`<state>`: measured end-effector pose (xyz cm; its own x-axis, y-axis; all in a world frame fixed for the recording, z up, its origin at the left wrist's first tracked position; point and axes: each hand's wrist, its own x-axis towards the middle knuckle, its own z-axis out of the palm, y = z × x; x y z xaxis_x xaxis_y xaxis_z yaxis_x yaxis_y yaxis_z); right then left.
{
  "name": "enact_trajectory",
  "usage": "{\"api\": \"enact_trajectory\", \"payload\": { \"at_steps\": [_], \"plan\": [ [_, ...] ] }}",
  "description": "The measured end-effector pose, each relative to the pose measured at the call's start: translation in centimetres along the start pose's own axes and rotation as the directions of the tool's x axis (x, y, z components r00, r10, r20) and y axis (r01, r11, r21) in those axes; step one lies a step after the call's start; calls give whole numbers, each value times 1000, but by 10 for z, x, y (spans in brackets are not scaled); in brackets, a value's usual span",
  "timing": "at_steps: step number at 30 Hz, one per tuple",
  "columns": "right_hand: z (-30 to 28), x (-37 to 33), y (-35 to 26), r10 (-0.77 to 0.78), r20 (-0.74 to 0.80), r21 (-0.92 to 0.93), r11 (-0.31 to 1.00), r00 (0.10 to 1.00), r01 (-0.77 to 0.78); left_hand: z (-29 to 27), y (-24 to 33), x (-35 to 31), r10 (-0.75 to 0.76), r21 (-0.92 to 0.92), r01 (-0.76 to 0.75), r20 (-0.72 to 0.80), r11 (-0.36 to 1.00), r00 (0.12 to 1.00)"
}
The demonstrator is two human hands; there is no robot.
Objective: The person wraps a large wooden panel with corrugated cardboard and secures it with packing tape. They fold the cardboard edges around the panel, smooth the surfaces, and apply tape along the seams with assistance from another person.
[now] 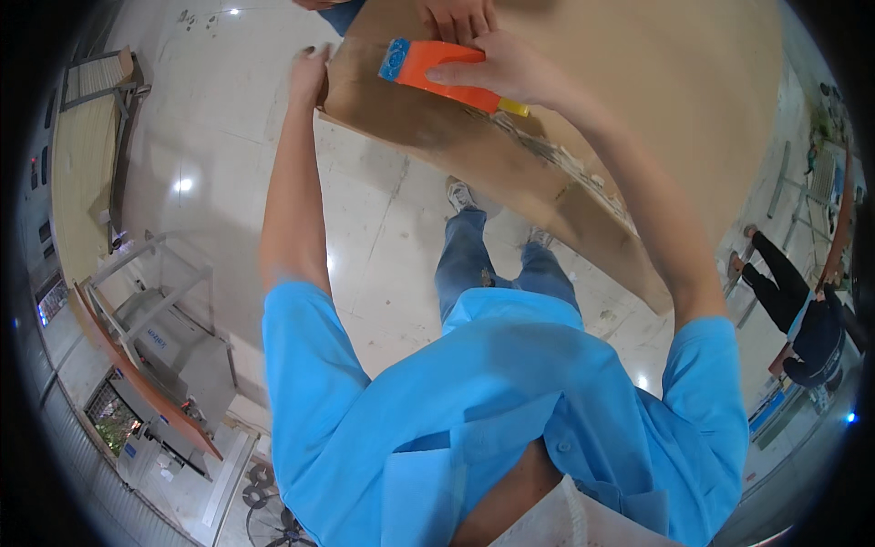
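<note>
My right hand (515, 68) is closed round an orange handheld tool (442, 71) with a blue patterned end and a yellow piece at its other end; its exact kind is unclear. The tool is held over the near edge of a large brown cardboard box (638, 82), whose near side (510, 169) has a ragged, torn-looking strip. My left hand (310, 80) grips the box's left corner, its fingers partly hidden. Just beyond the tool, another person's hand (458, 16) rests on the cardboard, close to my right fingers.
Pale floor tiles (383, 264) lie under my feet. Leftward stand a grey metal frame (155, 283) and stacked tan panels (87, 164). A floor fan (273, 520) is at lower left. Another person in dark clothes (802, 319) is at far right, near metal racks.
</note>
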<state>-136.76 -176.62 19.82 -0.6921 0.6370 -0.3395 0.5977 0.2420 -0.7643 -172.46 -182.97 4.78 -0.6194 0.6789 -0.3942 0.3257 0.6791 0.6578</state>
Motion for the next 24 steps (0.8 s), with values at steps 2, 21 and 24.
{"api": "enact_trajectory", "payload": {
  "at_steps": [2,21,24],
  "plan": [
    [-4,-20,6,-42,-9,46,998,999,42,-8,15,-35,259,158,-228,-212,961,942],
    [-91,-374,177,110,159,210,967,981,-143,181,77,-272,487,512,-314,-246,800,838],
    [-104,-416,204,118,172,219,963,978,-155,201,79,-291,465,528,-289,-236,799,853]
  ]
}}
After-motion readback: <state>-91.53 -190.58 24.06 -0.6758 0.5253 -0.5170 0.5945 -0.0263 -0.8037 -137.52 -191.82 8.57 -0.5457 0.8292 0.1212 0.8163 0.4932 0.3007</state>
